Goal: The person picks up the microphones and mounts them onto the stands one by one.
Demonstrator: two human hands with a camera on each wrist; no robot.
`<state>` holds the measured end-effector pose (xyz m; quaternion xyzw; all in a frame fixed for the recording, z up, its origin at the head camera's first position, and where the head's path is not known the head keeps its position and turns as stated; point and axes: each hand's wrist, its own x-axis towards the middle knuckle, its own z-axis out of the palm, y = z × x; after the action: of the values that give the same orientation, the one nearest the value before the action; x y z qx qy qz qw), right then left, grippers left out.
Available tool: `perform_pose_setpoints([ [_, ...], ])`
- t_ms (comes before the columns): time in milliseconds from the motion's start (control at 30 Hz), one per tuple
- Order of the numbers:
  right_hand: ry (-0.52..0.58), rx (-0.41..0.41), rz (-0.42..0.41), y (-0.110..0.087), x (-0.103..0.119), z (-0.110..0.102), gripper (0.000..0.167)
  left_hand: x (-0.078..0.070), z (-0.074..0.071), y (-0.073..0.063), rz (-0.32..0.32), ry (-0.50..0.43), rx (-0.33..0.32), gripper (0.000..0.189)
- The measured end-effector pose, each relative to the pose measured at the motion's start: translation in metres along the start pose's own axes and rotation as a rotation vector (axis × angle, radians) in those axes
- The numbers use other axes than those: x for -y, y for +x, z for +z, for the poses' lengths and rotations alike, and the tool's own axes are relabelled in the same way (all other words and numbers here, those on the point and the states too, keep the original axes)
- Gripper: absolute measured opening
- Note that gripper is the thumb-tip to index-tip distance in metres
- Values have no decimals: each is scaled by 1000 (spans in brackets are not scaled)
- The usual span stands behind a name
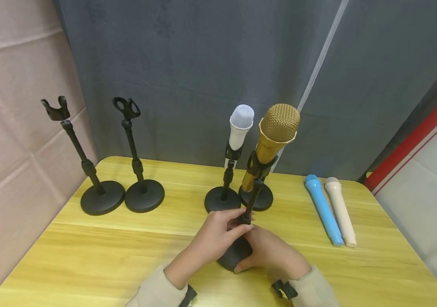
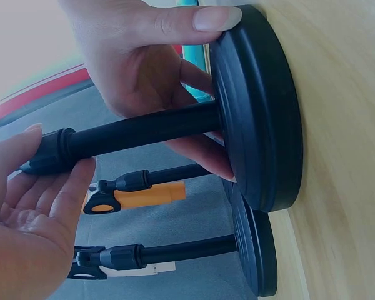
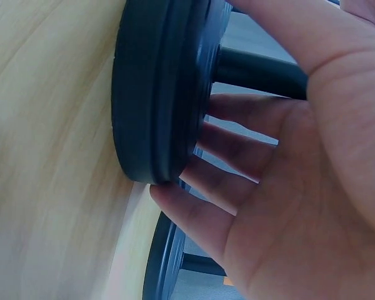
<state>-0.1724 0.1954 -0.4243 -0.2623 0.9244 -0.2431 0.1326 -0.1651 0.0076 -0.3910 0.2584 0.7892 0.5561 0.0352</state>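
Both hands hold a black microphone stand (image 1: 235,255) at the middle front of the table. My left hand (image 1: 218,234) has its thumb and fingers around the collar (image 2: 53,150) on the pole. With thumb on one side and fingers on the other, my right hand (image 1: 273,249) grips the round base (image 3: 156,94), which stands right at the tabletop. The stand's upper clip (image 1: 259,167) overlaps a gold microphone (image 1: 279,123) in the head view. Behind it, a white microphone (image 1: 237,134) sits in the clip of another black stand (image 1: 222,199).
Two black stands with bare clips, one forked (image 1: 102,198) and one ringed (image 1: 144,196), stand at the left back. A blue microphone (image 1: 324,209) and a cream microphone (image 1: 341,211) lie side by side at the right. Behind the table hangs a grey curtain (image 1: 180,85).
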Motion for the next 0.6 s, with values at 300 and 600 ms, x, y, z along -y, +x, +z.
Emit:
perform_pose_setpoints([
  [300,17,7,5,1,0,0,103,1,0,0,-5,-5,-3,37],
  [600,12,2,14,0,2,0,103,0,1,0,-7,-4,-15,39],
])
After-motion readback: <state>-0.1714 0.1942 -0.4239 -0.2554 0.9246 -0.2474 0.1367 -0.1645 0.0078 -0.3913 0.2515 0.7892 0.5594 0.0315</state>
